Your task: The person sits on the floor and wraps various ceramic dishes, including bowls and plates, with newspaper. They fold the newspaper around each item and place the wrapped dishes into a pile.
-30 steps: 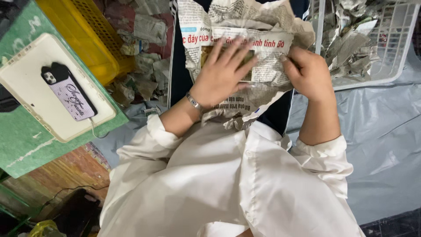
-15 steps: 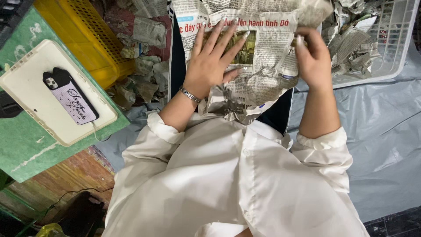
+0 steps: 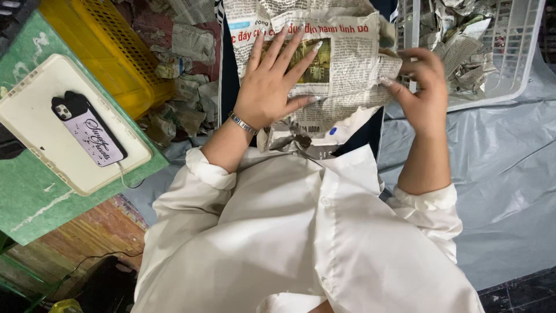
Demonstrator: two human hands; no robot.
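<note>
The sheet of newspaper (image 3: pixel 341 64) lay in the upper centre of the frame, spread over the person's lap and rising toward the top edge, with something bulky apparently inside it, though what it wrapped could not be told. The left hand (image 3: pixel 275 87) rested flat on the printed face, fingers splayed wide and closing on nothing, simply pressing the paper down. The right hand (image 3: pixel 425 95), at the upper right of the sheet, had its grip narrowed on the paper's right edge, pinching it between thumb and fingertips and drawing it out to the side.

To do this fold well, I judged that the flat palm ought to keep even pressure so the paper stayed taut over whatever sat beneath, while the pinching hand brought the edge across in one smooth pull instead of several tugs, since thin newsprint tears easily at a crease. Keeping the pinch near the corner would give a cleaner line than gripping mid-edge.

A white plastic basket (image 3: pixel 515 69) holding crumpled paper bundles stood at the upper right, just beside the right hand. A yellow crate (image 3: pixel 110 58) sat at the upper left, with loose newspaper scraps (image 3: pixel 185 75) between it and the lap. On the green worktop (image 3: pixel 35 203) at left lay a white tray (image 3: pixel 35 110) carrying a phone (image 3: pixel 87 136).
</note>
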